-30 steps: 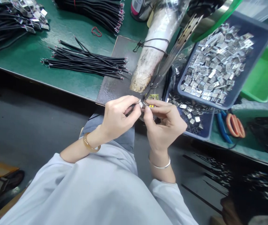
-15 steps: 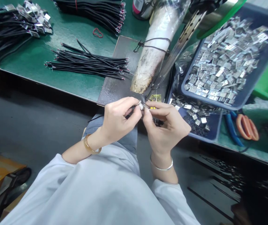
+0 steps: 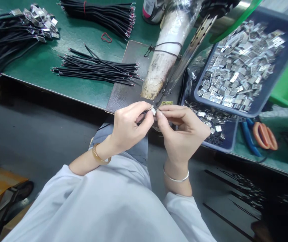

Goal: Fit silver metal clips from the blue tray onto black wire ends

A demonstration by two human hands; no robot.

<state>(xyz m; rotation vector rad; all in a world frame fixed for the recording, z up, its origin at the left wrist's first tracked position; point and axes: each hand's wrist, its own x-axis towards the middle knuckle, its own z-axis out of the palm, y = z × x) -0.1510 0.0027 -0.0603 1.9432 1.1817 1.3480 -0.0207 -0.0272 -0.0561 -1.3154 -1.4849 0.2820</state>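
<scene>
My left hand [image 3: 131,126] pinches a small silvery metal piece [image 3: 153,110] between thumb and forefinger, in front of the bench edge. A dark cable seems to run from it under my fingers, mostly hidden. Just right of the piece, the thumb and forefinger of my right hand [image 3: 184,131] are pressed together; whatever lies between them is too small to make out. Above my hands a white, plastic-wrapped tube [image 3: 162,57] slants down, its lower end stained brown. Left of it lies a loose row of black cables [image 3: 95,69] with bare wire ends.
Cables with metal ends [image 3: 41,23] are heaped at the far left, near a bundle of black cables [image 3: 98,15]. At right, a blue tray [image 3: 257,112] of metal pieces sits above a lower blue bin [image 3: 231,146]. Orange-handled pliers [image 3: 264,136] lie beside them.
My right hand has shifted slightly right, so a small gap shows beside the metal piece. The yellow bit seen near my right fingers is now out of sight. My left hand still grips the piece.
</scene>
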